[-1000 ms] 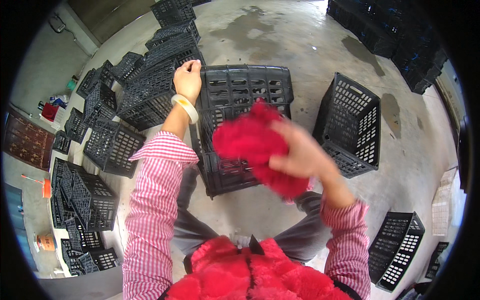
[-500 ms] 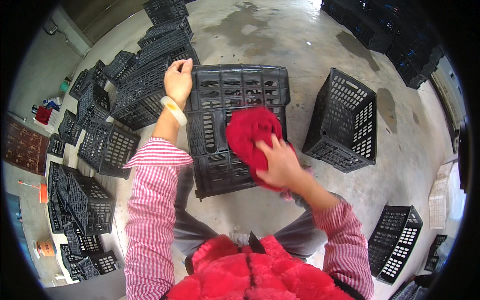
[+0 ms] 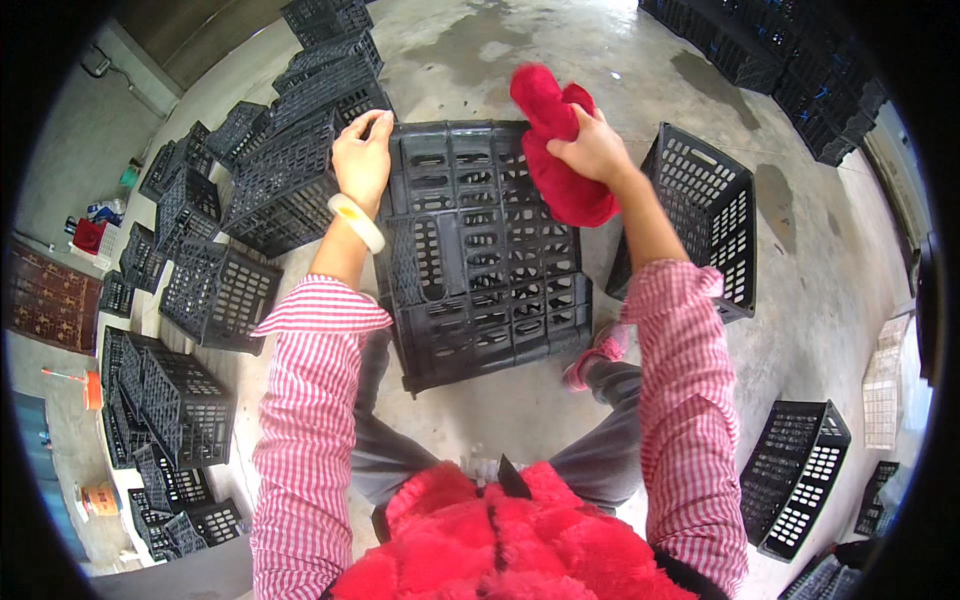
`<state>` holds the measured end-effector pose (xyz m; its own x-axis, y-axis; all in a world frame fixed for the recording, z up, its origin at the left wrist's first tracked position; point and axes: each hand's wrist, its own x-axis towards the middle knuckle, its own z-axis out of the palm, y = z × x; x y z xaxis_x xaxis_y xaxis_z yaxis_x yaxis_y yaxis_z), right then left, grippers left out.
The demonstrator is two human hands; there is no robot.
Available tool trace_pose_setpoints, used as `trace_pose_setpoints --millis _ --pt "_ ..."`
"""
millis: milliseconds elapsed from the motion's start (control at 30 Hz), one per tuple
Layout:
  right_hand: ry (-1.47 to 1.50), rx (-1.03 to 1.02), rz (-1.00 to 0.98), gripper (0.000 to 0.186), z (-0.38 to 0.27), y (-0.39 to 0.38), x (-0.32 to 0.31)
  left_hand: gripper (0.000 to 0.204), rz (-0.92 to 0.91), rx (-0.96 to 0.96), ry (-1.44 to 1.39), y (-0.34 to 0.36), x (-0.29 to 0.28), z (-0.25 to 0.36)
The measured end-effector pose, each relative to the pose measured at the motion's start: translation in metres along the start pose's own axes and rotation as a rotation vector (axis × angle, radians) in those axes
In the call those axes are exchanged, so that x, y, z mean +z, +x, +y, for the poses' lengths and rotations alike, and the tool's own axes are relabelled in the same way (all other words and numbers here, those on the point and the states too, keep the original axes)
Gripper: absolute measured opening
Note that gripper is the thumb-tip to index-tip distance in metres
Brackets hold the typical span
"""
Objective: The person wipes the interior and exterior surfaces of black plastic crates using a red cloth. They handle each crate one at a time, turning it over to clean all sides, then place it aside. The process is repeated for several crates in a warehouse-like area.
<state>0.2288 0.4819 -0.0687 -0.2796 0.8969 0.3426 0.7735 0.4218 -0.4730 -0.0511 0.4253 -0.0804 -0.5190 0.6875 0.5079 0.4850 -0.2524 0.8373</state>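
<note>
In front of me a black slatted plastic crate (image 3: 470, 300) is tipped so that a broad slotted face points up at me. My left hand (image 3: 362, 155) grips its far left corner, fingers curled over the edge. Bunched in my right hand (image 3: 595, 155) is a red cloth (image 3: 575, 190), held at the crate's far right edge, with one end of the cloth sticking up beyond my fingers. The cloth covers that corner of the crate.
Another black crate (image 3: 690, 215) stands open just right of mine, partly behind my right arm. One more crate (image 3: 795, 480) sits at lower right. Many black crates (image 3: 300, 170) crowd the left side, and tall stacks (image 3: 770, 70) line the far right. Damp patches (image 3: 705, 90) mark the concrete floor.
My right hand has carried the red cloth from the middle of the crate's face up to its far right edge. The left hand keeps its hold on the corner.
</note>
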Motion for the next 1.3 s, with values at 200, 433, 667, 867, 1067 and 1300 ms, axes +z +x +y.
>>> trace_pose_setpoints --millis 200,433,667,867,1067,1300 --pt "-0.064 -0.093 -0.13 0.066 0.001 -0.067 0.031 0.026 -0.054 -0.052 0.099 0.012 0.004 -0.003" --pt "0.055 0.065 -0.416 0.064 -0.008 -0.213 0.021 0.028 -0.039 -0.123 0.102 0.029 -0.001 -0.014" --pt "0.331 -0.317 -0.211 0.065 -0.11 -0.211 0.038 0.032 0.042 -0.048 0.22 0.024 0.013 -0.011" --pt "0.22 -0.338 -0.427 0.055 -0.102 -0.204 0.037 0.03 0.034 -0.082 0.139 0.021 -0.016 -0.009" --pt "0.081 -0.259 -0.156 0.054 -0.026 -0.207 0.034 0.022 0.19 -0.021 0.174 0.024 -0.018 -0.032" --pt "-0.072 0.258 -0.128 0.052 0.089 -0.193 0.036 0.023 0.31 -0.121 0.247 0.036 -0.053 -0.052"
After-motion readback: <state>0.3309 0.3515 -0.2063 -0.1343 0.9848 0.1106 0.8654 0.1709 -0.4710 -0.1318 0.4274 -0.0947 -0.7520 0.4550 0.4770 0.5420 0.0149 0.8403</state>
